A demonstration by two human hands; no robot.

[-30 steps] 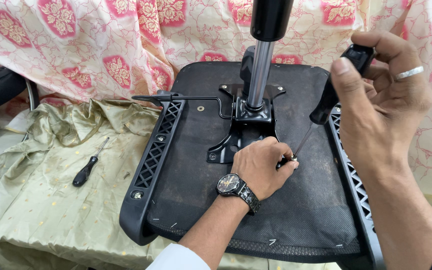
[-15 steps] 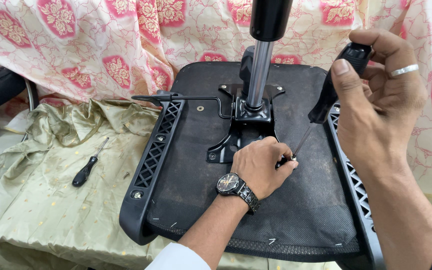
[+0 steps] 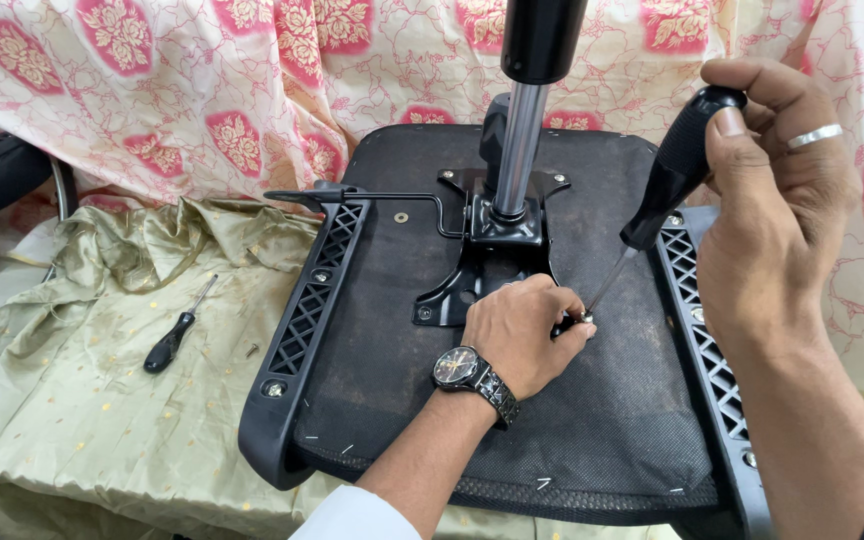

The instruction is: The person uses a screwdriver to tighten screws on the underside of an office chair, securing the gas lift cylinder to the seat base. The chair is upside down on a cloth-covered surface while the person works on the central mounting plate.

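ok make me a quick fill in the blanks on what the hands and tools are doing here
1. The right hand grips a black-handled ____ by its handle.
2. The left hand rests on the upturned chair seat and wears a ____ on its wrist.
3. A second, smaller screwdriver lies on the ____ cloth beside the seat.

Missing words: screwdriver; watch; green

Your left hand (image 3: 517, 335) hides the screwdriver (image 3: 674, 170) tip and screw; the gas cylinder (image 3: 532, 90) runs off the top edge.
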